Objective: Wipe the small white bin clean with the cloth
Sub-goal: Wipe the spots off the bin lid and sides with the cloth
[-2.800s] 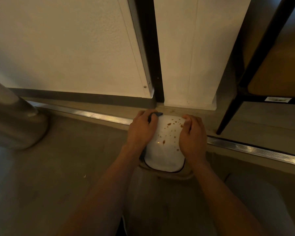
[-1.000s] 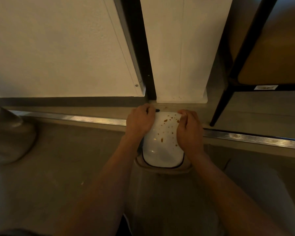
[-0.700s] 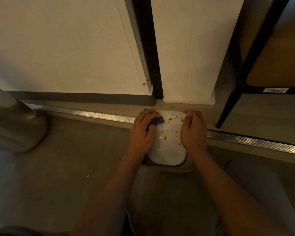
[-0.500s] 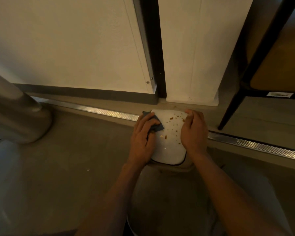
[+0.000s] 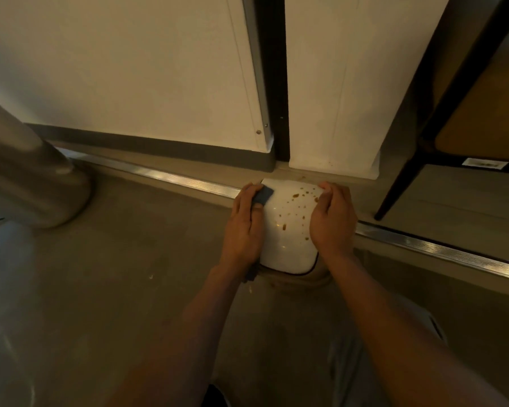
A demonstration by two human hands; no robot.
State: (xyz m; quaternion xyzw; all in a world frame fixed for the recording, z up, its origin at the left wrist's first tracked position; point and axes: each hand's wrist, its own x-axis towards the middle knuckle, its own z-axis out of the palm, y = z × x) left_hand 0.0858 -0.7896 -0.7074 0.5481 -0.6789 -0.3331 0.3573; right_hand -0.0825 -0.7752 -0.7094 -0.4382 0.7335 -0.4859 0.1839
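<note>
Close to the person's knees, the small white bin with a round, shiny top sat on the grey floor; the left hand lay flat along its left side, pressing a dark blue cloth under the fingers; the right hand cupped the right side, holding it steady; brown spots dotted the top, not yet wiped; the cloth could smear them, or the bin might slip and bump the white wall panel just behind it, by the black chair leg.
</note>
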